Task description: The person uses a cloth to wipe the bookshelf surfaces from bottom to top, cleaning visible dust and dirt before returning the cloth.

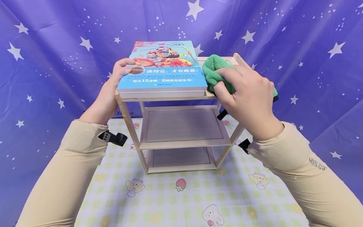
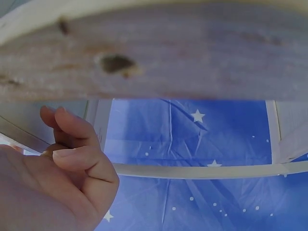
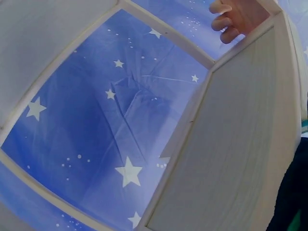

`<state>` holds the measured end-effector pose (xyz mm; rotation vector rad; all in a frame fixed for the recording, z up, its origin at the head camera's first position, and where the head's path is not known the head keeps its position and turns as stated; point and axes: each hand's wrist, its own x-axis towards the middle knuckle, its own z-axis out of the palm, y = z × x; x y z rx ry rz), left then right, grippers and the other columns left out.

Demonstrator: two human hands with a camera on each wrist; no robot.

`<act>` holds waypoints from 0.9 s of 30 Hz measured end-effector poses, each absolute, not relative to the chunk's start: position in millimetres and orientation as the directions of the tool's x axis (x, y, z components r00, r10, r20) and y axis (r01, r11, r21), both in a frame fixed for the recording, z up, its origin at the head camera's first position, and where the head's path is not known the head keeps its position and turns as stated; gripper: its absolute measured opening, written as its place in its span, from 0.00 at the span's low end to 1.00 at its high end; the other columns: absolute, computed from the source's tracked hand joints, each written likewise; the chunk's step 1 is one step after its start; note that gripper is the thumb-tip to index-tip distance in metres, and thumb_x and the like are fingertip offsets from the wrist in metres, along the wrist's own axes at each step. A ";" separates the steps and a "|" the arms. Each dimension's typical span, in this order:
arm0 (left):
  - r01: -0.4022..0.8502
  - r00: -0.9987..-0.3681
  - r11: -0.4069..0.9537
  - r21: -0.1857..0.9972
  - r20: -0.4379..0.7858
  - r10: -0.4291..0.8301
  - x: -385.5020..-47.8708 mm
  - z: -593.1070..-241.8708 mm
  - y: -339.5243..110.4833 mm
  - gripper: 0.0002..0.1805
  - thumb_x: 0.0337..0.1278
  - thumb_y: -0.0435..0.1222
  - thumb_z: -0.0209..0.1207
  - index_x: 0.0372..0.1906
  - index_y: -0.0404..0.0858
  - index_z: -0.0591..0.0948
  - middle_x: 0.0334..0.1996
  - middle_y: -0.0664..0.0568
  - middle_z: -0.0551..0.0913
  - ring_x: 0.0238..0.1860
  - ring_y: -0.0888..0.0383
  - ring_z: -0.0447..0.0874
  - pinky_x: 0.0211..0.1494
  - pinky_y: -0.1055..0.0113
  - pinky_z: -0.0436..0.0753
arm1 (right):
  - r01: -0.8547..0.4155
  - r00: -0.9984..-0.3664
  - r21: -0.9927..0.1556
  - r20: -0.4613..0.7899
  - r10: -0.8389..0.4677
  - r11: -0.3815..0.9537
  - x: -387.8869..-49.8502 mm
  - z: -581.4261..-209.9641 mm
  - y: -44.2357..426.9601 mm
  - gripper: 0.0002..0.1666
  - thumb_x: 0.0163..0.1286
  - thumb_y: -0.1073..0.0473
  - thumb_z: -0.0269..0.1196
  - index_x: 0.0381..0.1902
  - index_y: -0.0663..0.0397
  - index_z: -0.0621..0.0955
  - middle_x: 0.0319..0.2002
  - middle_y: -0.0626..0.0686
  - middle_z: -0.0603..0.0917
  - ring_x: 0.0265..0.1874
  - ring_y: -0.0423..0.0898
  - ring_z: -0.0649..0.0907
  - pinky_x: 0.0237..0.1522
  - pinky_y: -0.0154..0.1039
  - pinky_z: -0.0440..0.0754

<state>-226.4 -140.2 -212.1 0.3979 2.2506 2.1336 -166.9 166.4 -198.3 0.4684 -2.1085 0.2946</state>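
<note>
A three-tier wooden shelf (image 1: pixel 184 144) stands upright, with a stack of blue-covered books (image 1: pixel 167 75) on the left of its top tier. My left hand (image 1: pixel 116 77) grips the shelf's upper left side, its upper fingers lying over the books' left edge. In the left wrist view, other fingers of the left hand (image 2: pixel 79 166) curl below the top board. To the right of the books, my right hand (image 1: pixel 246 91) holds a bunched green cloth (image 1: pixel 212 67) against the top tier. The right wrist view shows the shelf's panel (image 3: pixel 216 130) and the left hand's fingers (image 3: pixel 226 24).
A checked tablecloth (image 1: pixel 178 201) with cartoon prints lies under the shelf. Behind hangs a purple-blue curtain (image 1: pixel 158 19) with white stars. Black straps (image 1: pixel 113 138) dangle from both wrists near the shelf's sides.
</note>
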 end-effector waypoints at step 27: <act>0.222 -0.956 0.146 0.964 0.186 0.226 -221.9 -209.6 -145.4 0.25 0.72 0.57 0.42 0.70 0.61 0.63 0.75 0.54 0.54 0.71 0.47 0.59 0.69 0.47 0.60 | -0.742 -0.151 -0.090 0.988 -0.035 0.664 -151.1 -218.8 166.9 0.26 0.70 0.45 0.52 0.36 0.60 0.87 0.53 0.57 0.86 0.53 0.55 0.85 0.53 0.52 0.81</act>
